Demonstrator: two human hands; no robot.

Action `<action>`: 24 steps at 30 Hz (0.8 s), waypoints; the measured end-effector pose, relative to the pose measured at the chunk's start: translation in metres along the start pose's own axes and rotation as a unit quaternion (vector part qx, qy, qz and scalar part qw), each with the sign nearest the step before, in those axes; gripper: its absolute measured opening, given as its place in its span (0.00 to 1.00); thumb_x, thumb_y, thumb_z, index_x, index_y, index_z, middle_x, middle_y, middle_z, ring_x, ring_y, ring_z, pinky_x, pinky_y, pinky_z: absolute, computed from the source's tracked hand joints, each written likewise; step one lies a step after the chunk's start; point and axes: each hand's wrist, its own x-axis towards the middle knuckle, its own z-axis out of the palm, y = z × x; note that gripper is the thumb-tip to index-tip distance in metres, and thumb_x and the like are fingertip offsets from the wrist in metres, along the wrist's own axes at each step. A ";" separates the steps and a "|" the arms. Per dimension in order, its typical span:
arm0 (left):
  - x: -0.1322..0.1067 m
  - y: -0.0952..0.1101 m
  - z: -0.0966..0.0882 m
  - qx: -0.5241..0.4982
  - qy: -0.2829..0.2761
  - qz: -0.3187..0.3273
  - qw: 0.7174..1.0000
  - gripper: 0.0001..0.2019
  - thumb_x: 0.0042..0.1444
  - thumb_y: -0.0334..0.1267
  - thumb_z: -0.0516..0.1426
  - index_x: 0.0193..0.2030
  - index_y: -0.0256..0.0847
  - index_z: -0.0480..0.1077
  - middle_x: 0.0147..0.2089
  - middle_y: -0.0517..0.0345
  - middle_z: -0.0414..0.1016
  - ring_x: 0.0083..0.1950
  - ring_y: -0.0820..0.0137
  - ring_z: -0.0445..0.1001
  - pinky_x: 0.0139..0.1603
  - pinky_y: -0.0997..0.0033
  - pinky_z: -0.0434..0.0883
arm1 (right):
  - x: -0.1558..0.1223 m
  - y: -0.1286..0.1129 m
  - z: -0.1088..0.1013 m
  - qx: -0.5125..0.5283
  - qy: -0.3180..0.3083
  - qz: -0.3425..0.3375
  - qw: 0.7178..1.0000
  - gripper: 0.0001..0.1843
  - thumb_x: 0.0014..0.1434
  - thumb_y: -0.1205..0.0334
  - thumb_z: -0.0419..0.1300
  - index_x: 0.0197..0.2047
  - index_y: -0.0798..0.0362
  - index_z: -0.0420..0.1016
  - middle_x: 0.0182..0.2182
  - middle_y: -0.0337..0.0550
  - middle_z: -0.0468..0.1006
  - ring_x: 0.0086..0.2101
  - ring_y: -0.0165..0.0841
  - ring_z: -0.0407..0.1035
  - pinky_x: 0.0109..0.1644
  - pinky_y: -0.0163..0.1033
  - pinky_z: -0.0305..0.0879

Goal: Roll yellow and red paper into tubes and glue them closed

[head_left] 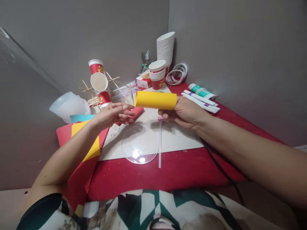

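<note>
My right hand (183,113) grips the right end of a yellow paper tube (155,100), held level above the white board (177,137). At the tube's left end is my left hand (115,114), fingers stretched out and apart; I cannot tell whether a fingertip touches the rim. Beneath those fingers lies a red paper roll (137,114). A clear round plastic disc (136,150) rests on the board's front edge. Below my right hand a translucent stick (160,143) with a pink end points toward me; whether the hand also touches it is unclear.
Red-and-white paper cups (157,75) stand at the back, with a taller cup stack (165,48) behind. Wooden sticks (117,86) and more cups (99,82) are back left. Coloured paper sheets (91,150) lie left, white packets (201,100) right. A black cord (223,169) crosses the right side.
</note>
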 end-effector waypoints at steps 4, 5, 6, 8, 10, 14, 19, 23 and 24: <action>-0.016 -0.016 0.023 -0.050 -0.040 -0.016 0.998 0.22 0.48 0.48 0.69 0.44 0.33 0.77 0.40 0.44 0.84 0.35 0.63 0.83 0.34 0.70 0.79 | -0.002 0.008 0.002 -0.071 -0.066 0.003 0.995 0.08 0.48 0.68 0.62 0.34 0.57 0.79 0.19 0.40 0.78 0.16 0.25 0.68 0.18 0.27 0.64; -0.018 -0.019 0.028 -0.051 -0.037 -0.015 0.998 0.21 0.48 0.47 0.69 0.44 0.33 0.78 0.39 0.44 0.84 0.34 0.64 0.83 0.33 0.72 0.79 | -0.003 0.010 0.003 -0.087 -0.086 0.003 0.993 0.08 0.47 0.67 0.62 0.34 0.58 0.79 0.19 0.40 0.79 0.15 0.24 0.68 0.19 0.27 0.64; -0.020 -0.023 0.032 -0.046 -0.026 -0.011 0.999 0.20 0.46 0.45 0.69 0.43 0.32 0.78 0.37 0.45 0.84 0.32 0.65 0.82 0.31 0.73 0.78 | -0.004 0.011 0.004 -0.101 -0.105 0.003 0.989 0.09 0.46 0.67 0.63 0.34 0.58 0.79 0.20 0.40 0.79 0.16 0.24 0.68 0.19 0.27 0.65; -0.023 -0.030 0.038 -0.014 0.012 0.001 1.000 0.17 0.43 0.41 0.69 0.39 0.32 0.79 0.33 0.47 0.83 0.28 0.67 0.81 0.28 0.75 0.76 | -0.007 0.013 0.007 -0.124 -0.137 0.009 0.983 0.11 0.44 0.68 0.63 0.34 0.59 0.80 0.21 0.41 0.80 0.16 0.25 0.69 0.19 0.28 0.65; -0.027 -0.038 0.042 0.027 0.048 0.021 0.998 0.14 0.41 0.40 0.69 0.35 0.34 0.80 0.28 0.49 0.81 0.27 0.66 0.80 0.26 0.75 0.76 | -0.010 0.013 0.010 -0.146 -0.167 0.018 0.975 0.11 0.42 0.69 0.63 0.33 0.60 0.81 0.21 0.43 0.81 0.16 0.27 0.70 0.19 0.29 0.66; -0.036 -0.053 0.049 0.073 0.078 0.063 0.992 0.08 0.46 0.41 0.67 0.31 0.39 0.81 0.23 0.54 0.79 0.25 0.67 0.79 0.25 0.75 0.75 | -0.017 0.016 0.014 -0.185 -0.218 0.028 0.958 0.10 0.42 0.72 0.60 0.30 0.60 0.81 0.20 0.43 0.81 0.16 0.27 0.70 0.19 0.28 0.64; -0.050 -0.068 0.061 0.065 0.099 0.085 0.989 0.07 0.48 0.41 0.66 0.30 0.41 0.80 0.25 0.56 0.79 0.24 0.69 0.77 0.24 0.72 0.74 | -0.024 0.018 0.018 -0.218 -0.254 0.008 0.942 0.10 0.44 0.73 0.57 0.27 0.59 0.80 0.18 0.39 0.79 0.15 0.25 0.68 0.21 0.29 0.66; -0.061 -0.075 0.070 0.058 0.107 0.069 0.990 0.10 0.47 0.43 0.67 0.31 0.38 0.79 0.24 0.54 0.79 0.24 0.66 0.76 0.25 0.67 0.74 | -0.029 0.015 0.020 -0.242 -0.284 -0.012 0.928 0.09 0.42 0.73 0.56 0.23 0.58 0.79 0.15 0.37 0.76 0.15 0.24 0.67 0.20 0.27 0.63; -0.063 -0.076 0.071 0.061 0.112 0.070 0.989 0.11 0.47 0.44 0.67 0.31 0.38 0.78 0.24 0.54 0.78 0.23 0.66 0.76 0.25 0.67 0.74 | -0.030 0.014 0.020 -0.249 -0.290 -0.016 0.924 0.09 0.42 0.73 0.56 0.22 0.58 0.79 0.14 0.36 0.76 0.15 0.24 0.67 0.20 0.26 0.61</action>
